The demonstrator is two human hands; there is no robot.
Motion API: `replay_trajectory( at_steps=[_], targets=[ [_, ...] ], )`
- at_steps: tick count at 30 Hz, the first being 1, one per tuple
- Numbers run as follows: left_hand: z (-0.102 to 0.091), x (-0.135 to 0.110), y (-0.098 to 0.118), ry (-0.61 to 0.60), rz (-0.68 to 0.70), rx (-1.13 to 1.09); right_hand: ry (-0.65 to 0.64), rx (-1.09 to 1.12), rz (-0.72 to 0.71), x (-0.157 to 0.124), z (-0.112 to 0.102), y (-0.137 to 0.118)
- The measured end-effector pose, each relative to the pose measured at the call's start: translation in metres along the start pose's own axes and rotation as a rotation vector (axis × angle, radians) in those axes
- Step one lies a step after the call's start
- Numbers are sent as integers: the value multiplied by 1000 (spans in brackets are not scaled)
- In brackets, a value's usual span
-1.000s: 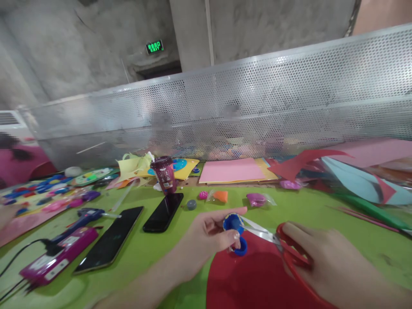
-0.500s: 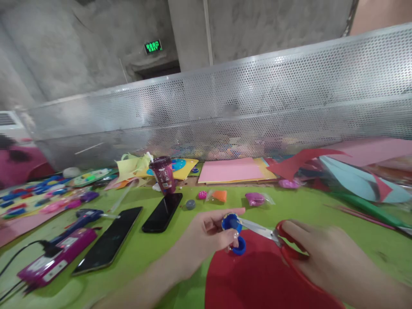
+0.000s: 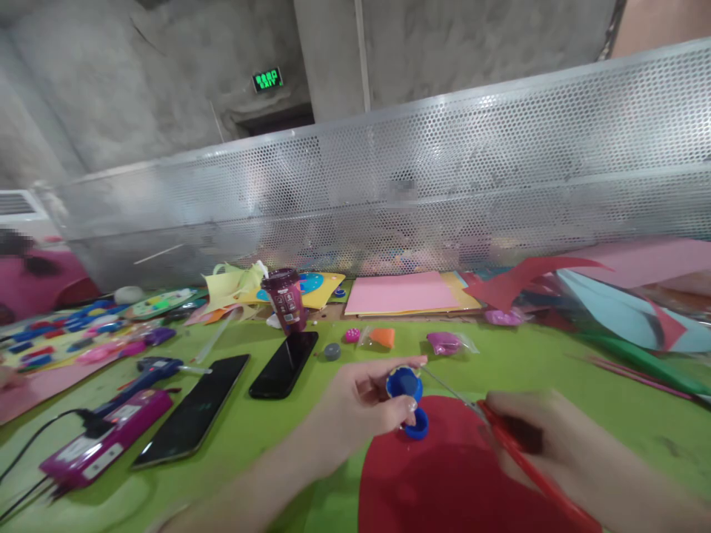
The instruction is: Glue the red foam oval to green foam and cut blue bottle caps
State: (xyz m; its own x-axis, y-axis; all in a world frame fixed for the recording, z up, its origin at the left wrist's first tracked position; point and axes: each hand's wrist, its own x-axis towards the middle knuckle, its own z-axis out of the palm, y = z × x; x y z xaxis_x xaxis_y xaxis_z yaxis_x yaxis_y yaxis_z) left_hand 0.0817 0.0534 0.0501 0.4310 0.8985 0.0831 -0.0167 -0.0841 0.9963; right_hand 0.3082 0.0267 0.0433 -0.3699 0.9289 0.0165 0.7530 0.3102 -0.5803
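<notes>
My left hand (image 3: 369, 403) is closed around a small blue cap (image 3: 404, 383), its hollow side turned toward me. Just below it a second blue ring-like cap (image 3: 416, 424) shows by the thumb; whether it is joined to the first I cannot tell. My right hand (image 3: 547, 437) grips red-handled scissors (image 3: 514, 448), blurred by motion, their blades seen edge-on and pointing at the cap's right side. Under both hands lies a red rounded sheet (image 3: 438, 481) on the green table (image 3: 311, 444).
Two black phones (image 3: 284, 364), a purple power strip (image 3: 108, 437) and a blue glue gun (image 3: 136, 381) lie left. A dark cup (image 3: 286, 300) stands behind. Small clay packets (image 3: 446, 342) and a grey cap (image 3: 332, 352) lie ahead. Coloured paper (image 3: 397, 292) lines the mesh barrier (image 3: 389, 185).
The scissors have turned edge-on, and their tip has drawn back from inside the blue cap to its right side. My left hand still holds the cap.
</notes>
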Motion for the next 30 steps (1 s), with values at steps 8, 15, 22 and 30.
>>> replay_trajectory(
  at_steps=[8, 15, 22, 30],
  targets=[
    [4, 0, 1, 62, 2, -46, 63, -145, -72, -1, -5, -1],
    [5, -1, -5, 86, 28, -31, 111, -448, -121, 1, 1, 5],
    [4, -1, -11, 132, 63, 33, 329, -688, -329, 1, 4, 10],
    [4, -1, -9, 143, 76, 171, 487, -846, -404, 3, 7, 16]
  ],
)
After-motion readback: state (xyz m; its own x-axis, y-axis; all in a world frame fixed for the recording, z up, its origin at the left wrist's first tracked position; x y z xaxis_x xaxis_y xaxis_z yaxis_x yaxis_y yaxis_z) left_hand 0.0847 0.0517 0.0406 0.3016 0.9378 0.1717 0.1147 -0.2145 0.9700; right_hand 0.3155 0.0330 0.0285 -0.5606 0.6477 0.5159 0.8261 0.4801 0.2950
